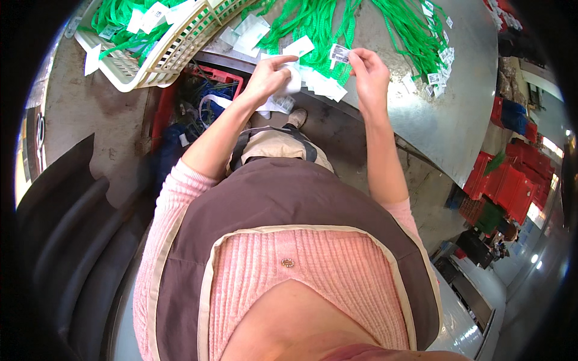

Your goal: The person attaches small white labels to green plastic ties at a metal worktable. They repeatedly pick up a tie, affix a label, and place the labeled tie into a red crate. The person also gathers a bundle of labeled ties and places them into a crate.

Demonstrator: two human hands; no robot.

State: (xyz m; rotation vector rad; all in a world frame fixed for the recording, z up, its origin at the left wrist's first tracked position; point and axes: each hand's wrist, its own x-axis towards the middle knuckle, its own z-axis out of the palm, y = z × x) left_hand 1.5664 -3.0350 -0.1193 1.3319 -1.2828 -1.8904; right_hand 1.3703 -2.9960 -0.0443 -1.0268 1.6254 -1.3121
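Note:
My left hand (pixel 264 81) is closed around a roll of white labels (pixel 292 82), its index finger stretched out to the right. A strip of printed labels (pixel 282 103) hangs below that hand. Between the thumb and fingers of my right hand (pixel 372 76) is a small printed label (pixel 339 53). Green mesh net sleeves (pixel 311 27) lie under and beyond both hands, with white tags (pixel 323 83) at their near ends along the table edge. Whether the held label touches a sleeve, I cannot tell.
A metal table (pixel 465 104) carries another bunch of tagged green net sleeves (pixel 413 38) at the right. A cream plastic basket (pixel 169 63) at upper left holds more. Below it stands a red crate (pixel 221 74) with scraps. Stacked red crates (pixel 510 180) are at far right.

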